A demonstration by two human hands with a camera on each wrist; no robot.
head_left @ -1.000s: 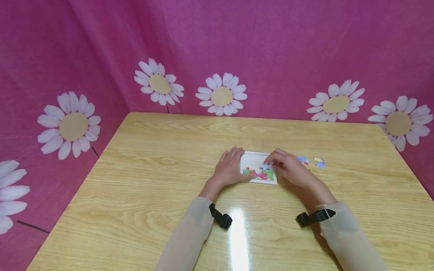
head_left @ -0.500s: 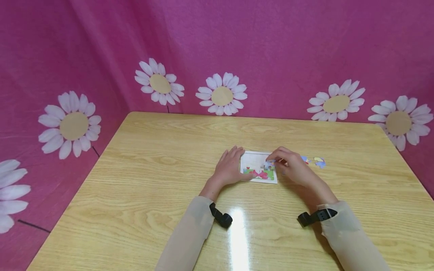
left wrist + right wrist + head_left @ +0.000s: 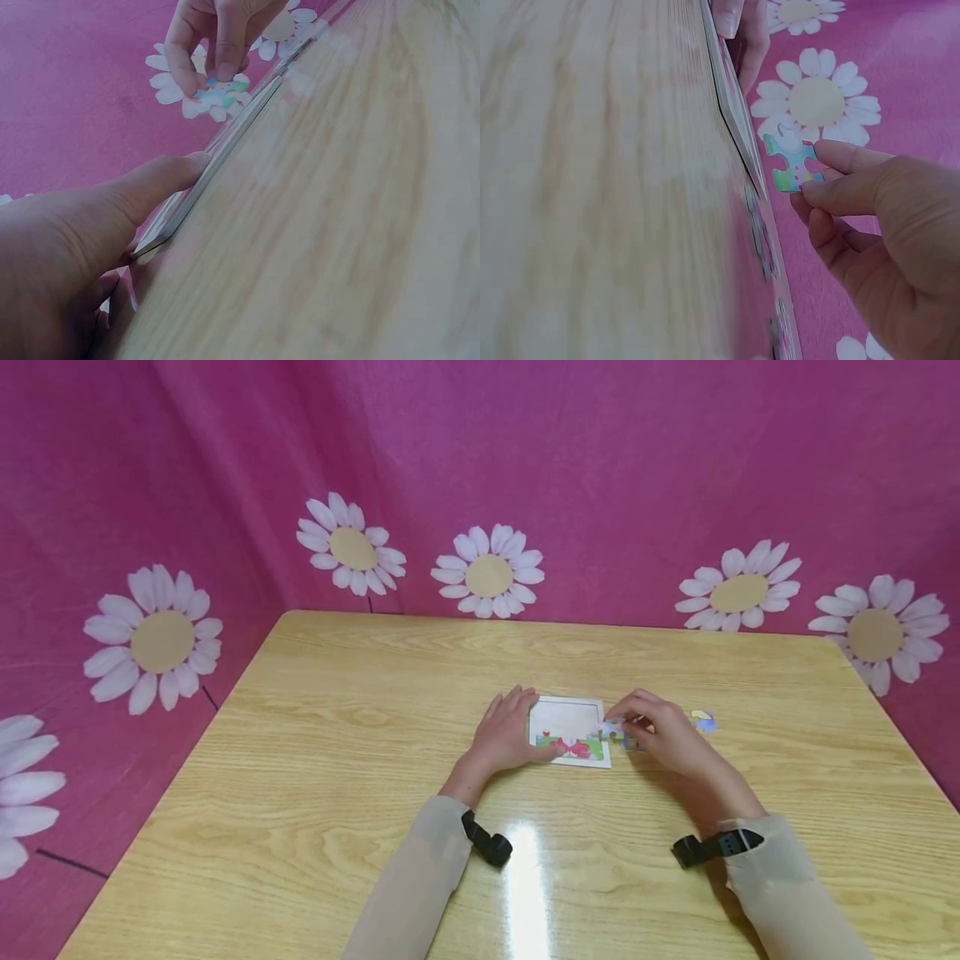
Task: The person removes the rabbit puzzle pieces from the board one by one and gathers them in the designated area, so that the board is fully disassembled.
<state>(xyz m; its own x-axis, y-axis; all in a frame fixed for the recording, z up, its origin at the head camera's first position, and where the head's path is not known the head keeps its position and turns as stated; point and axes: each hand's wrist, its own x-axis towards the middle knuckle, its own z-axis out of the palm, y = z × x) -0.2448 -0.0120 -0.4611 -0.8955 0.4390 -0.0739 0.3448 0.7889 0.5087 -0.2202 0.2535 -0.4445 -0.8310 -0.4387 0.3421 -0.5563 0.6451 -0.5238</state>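
Observation:
A flat puzzle board [image 3: 567,717] with a white border lies on the table, with green and pink pieces along its near side and a bare white upper part. My left hand [image 3: 504,731] rests at its left edge, fingers extended along the side, thumb on top near the front. Between thumb and fingertips, my right hand [image 3: 663,735] pinches a light blue jigsaw piece [image 3: 795,166] with green and yellow parts. That piece is held up by the board's right edge, tilted in the right wrist view. In the left wrist view, the right fingers partly cover it.
To the right of the right hand lies a loose blue and yellow jigsaw piece [image 3: 705,721]. Other loose pieces [image 3: 759,232] lie beside the board, partly hidden by the right hand in the head view. A pink flowered cloth [image 3: 600,460] hangs behind the wooden table [image 3: 375,710].
My right hand has moved right with the pinched jigsaw piece, from over the board to its right edge. The left hand and the board stay nearly where they were.

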